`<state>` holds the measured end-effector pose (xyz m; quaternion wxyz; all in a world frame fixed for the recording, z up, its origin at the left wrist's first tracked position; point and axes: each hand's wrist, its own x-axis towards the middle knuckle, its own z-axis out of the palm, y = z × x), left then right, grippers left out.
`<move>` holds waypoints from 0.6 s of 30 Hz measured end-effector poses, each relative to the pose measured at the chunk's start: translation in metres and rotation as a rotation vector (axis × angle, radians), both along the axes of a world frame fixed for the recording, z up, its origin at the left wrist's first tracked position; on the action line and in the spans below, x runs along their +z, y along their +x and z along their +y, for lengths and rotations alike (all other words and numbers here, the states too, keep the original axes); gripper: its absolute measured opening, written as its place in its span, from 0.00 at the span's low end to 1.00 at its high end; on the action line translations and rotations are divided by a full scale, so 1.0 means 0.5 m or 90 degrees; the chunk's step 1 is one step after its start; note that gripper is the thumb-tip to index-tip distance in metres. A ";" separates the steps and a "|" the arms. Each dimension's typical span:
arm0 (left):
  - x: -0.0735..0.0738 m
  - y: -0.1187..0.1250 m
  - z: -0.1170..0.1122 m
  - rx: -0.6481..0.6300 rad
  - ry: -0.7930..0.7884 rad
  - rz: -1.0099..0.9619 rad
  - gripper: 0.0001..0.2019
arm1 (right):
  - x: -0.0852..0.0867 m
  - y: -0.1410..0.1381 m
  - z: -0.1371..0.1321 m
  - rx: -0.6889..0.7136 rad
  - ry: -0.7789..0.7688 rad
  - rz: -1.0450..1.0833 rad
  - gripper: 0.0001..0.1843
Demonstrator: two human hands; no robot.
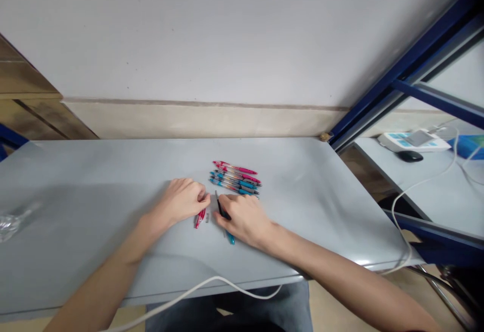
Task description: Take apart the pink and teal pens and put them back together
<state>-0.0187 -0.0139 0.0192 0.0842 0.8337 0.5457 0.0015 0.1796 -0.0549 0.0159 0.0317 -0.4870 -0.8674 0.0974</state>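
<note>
My left hand (185,198) is curled over the tabletop, thumb and fingertips drawn together; whatever they hold is hidden. Just below its fingertips lies a red pen part (200,218), with small metal springs (207,217) beside it. My right hand (245,217) rests on the table, its thumb and fingers around a dark pen part (224,212). Below that hand shows a teal pen barrel (230,238), and a thin refill tip (217,194) sticks out above. Behind both hands, several pink pens (242,170) and blue pens (234,186) lie side by side.
A white cable (215,277) crosses the front edge of the grey table (113,170). Crumpled clear plastic (13,226) lies at far left. A blue metal frame (397,82) stands at right; beyond it are a white device (414,140) and a black mouse (410,156).
</note>
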 end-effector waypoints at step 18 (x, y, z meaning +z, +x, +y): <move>-0.006 -0.023 0.013 0.000 0.072 -0.085 0.20 | 0.028 -0.018 0.024 0.036 0.019 -0.099 0.11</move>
